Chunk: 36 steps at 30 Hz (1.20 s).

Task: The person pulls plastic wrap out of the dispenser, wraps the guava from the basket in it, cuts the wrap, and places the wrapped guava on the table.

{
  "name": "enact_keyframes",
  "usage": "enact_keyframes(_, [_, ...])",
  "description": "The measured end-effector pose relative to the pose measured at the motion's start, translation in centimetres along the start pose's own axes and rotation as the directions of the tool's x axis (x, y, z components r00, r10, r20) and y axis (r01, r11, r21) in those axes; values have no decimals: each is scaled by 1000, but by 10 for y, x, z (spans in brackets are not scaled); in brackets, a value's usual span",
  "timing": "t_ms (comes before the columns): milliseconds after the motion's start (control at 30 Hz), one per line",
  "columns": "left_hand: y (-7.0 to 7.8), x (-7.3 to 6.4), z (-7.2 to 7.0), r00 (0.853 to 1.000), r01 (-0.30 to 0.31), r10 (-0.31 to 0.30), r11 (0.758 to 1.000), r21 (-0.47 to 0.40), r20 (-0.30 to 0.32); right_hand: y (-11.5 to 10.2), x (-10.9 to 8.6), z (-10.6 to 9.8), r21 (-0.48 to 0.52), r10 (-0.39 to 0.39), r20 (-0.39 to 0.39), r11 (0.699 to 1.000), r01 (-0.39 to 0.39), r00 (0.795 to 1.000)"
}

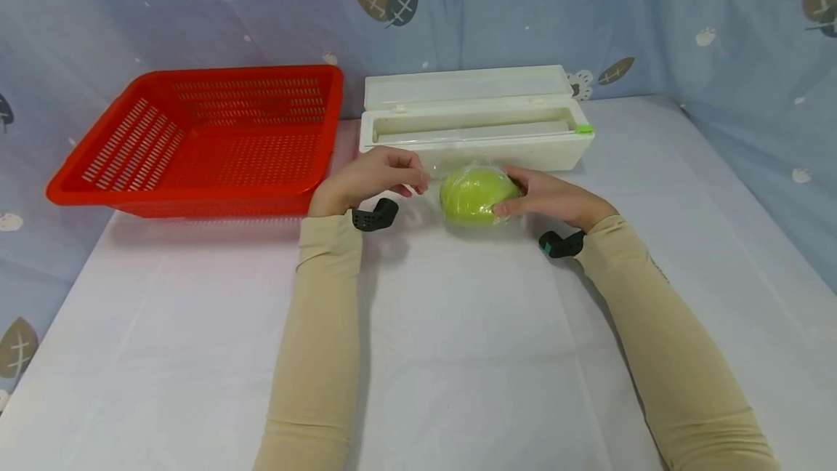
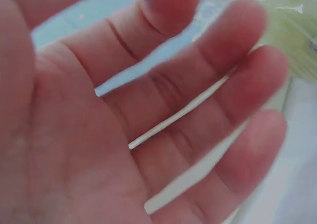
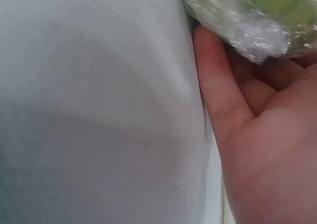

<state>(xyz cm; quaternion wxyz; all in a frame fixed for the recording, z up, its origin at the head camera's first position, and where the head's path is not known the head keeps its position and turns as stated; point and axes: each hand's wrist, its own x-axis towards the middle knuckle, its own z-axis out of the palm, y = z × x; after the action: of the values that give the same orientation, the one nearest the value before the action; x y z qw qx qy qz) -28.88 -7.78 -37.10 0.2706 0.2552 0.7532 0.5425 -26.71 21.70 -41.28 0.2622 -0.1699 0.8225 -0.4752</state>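
Observation:
A smooth yellow-green round fruit (image 1: 476, 198) sits on the white cloth, covered in glossy clear plastic wrap (image 3: 257, 35). My right hand (image 1: 546, 198) holds its right side, with thumb in front and fingers behind. In the right wrist view, the thumb (image 3: 218, 80) lies against the wrapped surface. Left of the fruit, my left hand (image 1: 386, 176) brings thumb and index finger together at the loose wrap; the pinch itself is partly cut off in the left wrist view. There, the other fingers (image 2: 237, 85) extend loosely, close to the wrapped fruit.
Behind the fruit stands a white plastic-wrap dispenser box (image 1: 523, 155) with its lid raised and a roll inside. A red slotted basket (image 1: 196, 198) is at the back left, near my left hand. Blue patterned fabric (image 1: 497, 6) hangs along the back.

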Motion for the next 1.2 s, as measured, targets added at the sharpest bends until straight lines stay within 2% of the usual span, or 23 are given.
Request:
enact_keyframes(100, [0,-1,0,1000,-19,19,999,-35,19,-1,0,-1,-9,11,3,1000,-11,1000])
enact_keyframes(200, [0,-1,0,999,9,-8,999,-42,32,-3,0,-1,-18,18,5,1000,-18,1000])
enact_keyframes(300, [1,1,2,995,96,-96,995,-16,2,-6,-1,-1,-12,15,17,1000,-15,1000])
enact_keyframes(400, [1,5,5,976,215,-213,976,47,-49,-8,-2,1,-13,11,34,1000,-10,999])
enact_keyframes(467, [1,9,8,963,267,-262,957,110,-56,-10,-2,2,-19,9,42,1000,-8,999])
enact_keyframes(533, [2,14,13,965,261,-257,940,219,-45,-11,-3,3,-30,13,46,999,-11,999])
enact_keyframes(633, [3,20,22,978,201,-210,921,334,-9,-12,-3,3,-38,20,45,999,-18,999])
enact_keyframes(733, [4,22,28,981,176,-192,913,368,6,-23,-7,5,-35,1,29,999,0,1000])
enact_keyframes(833, [4,23,31,977,194,-211,916,352,11,-35,-6,9,-51,-1,-61,999,-2,998])
enact_keyframes(900, [4,25,32,980,181,-200,925,335,23,-43,-4,16,-69,8,-171,997,-20,985])
enact_keyframes(967, [4,27,33,985,151,-170,933,326,29,-42,3,23,-83,22,-282,995,-47,959])
enact_keyframes(1033, [4,29,33,993,98,-113,935,340,24,-44,8,30,-103,21,-370,993,-63,929])
enact_keyframes(1100, [5,30,33,998,61,-64,930,361,-6,-46,11,37,-129,22,-436,988,-87,899])
enact_keyframes(1200, [8,31,33,996,56,-20,910,411,-92,-47,14,44,-134,33,-495,985,-113,868])
